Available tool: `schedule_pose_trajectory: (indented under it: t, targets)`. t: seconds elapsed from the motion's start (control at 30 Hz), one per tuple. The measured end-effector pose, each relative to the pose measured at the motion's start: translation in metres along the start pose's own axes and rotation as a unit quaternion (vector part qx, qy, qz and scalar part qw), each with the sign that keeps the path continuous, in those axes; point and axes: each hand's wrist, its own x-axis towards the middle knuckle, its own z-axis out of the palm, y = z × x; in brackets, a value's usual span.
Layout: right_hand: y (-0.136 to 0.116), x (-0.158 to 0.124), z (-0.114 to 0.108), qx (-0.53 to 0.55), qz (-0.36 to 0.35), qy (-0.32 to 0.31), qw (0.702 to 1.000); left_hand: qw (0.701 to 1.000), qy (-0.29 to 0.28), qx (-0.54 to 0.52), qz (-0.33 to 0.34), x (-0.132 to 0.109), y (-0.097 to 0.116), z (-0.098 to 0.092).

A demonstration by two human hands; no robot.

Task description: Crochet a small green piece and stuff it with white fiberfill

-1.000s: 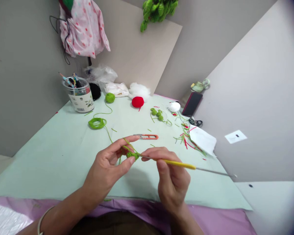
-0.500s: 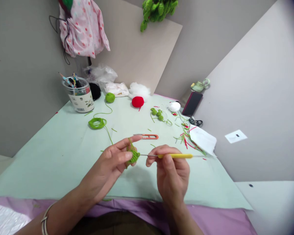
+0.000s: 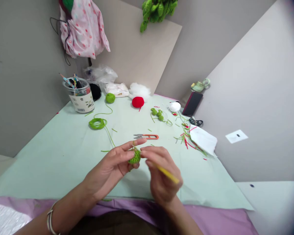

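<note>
My left hand (image 3: 112,166) pinches a small green crocheted piece (image 3: 134,157) between thumb and fingers, the forefinger stretched out above it. A green yarn strand runs from the piece back to a loose green yarn coil (image 3: 97,123). My right hand (image 3: 160,178) is closed on a yellow-handled crochet hook (image 3: 167,174), its fingertips touching the green piece. The hook's tip is hidden behind the fingers. Both hands hover above the pale green table cover (image 3: 51,156) near its front edge.
Orange thread snips (image 3: 147,136) lie just beyond the hands. Farther back are a jar of pens (image 3: 80,96), a green yarn ball (image 3: 110,97), a red ball (image 3: 138,101), small green crocheted bits (image 3: 157,114), yarn scraps on white paper (image 3: 201,138) and a phone (image 3: 192,103).
The right hand has swung the hook from lying level and pointing right to slanting down toward me, and has closed in on the green piece. The left hand turned the piece slightly.
</note>
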Motion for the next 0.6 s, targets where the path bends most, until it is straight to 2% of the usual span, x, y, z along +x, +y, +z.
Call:
schedule_pose_trajectory:
  t: [0.1,0.17,0.27,0.33,0.47,0.6]
  targets:
    - [0.001,0.007,-0.002,0.171,0.129,0.049,0.976,0.999,0.024,0.012,0.041,0.001,0.004,0.0]
    - [0.002,0.01,-0.002,0.24,0.177,0.039,0.954,0.996,0.019,0.058,0.058,0.0,0.004,0.002]
    - [0.005,0.011,0.0,0.257,0.202,-0.003,0.945,0.99,-0.002,0.119,0.073,-0.003,0.001,0.004]
    - [0.005,0.012,0.001,0.263,0.219,-0.002,0.94,0.987,-0.005,0.137,0.084,-0.005,-0.001,0.005]
    - [0.003,0.018,0.0,0.297,0.249,0.02,0.922,0.982,0.013,0.163,0.09,-0.009,0.001,0.004]
    - [0.001,0.021,-0.004,0.302,0.233,0.005,0.924,0.979,0.041,0.175,0.095,-0.009,0.003,0.003]
